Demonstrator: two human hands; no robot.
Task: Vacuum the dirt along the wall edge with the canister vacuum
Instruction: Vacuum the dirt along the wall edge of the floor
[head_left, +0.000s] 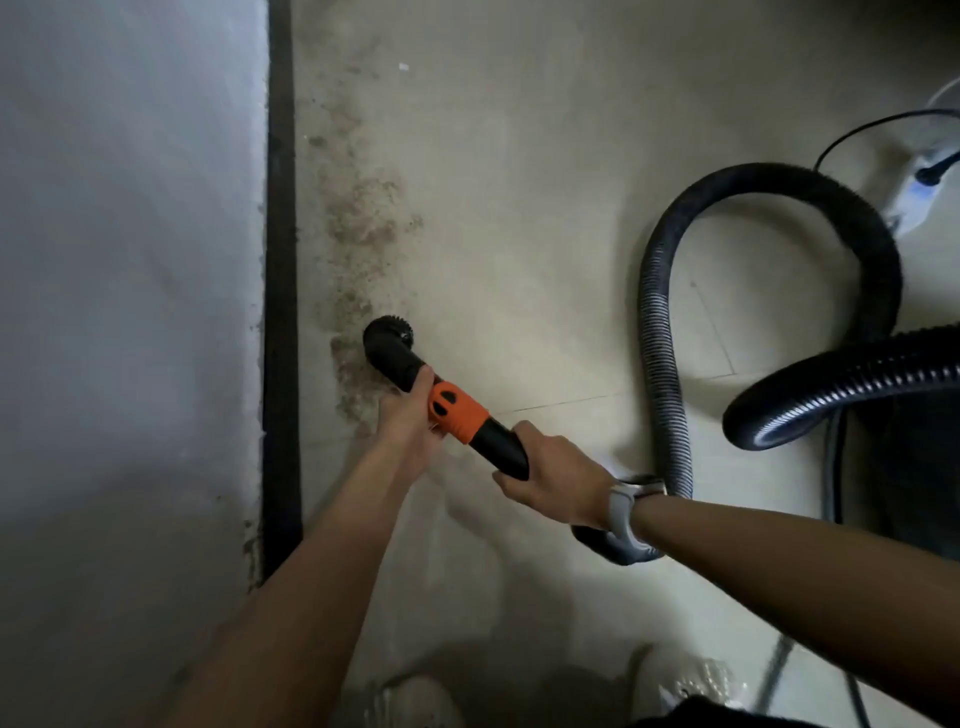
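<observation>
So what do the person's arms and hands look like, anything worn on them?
Both forearms are bare, with no sleeves in view and no gloves on the left hand or right hand. The right wrist wears a watch with a pale grey strap and a dark face.

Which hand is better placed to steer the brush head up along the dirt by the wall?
Left hand: it grips the nozzle right behind the brush, nearest the dirt. The right hand holds farther back.

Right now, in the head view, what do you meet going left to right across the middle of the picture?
Grey wall → black baseboard strip → dirt → brush nozzle → bare floor → looped vacuum hose.
</observation>
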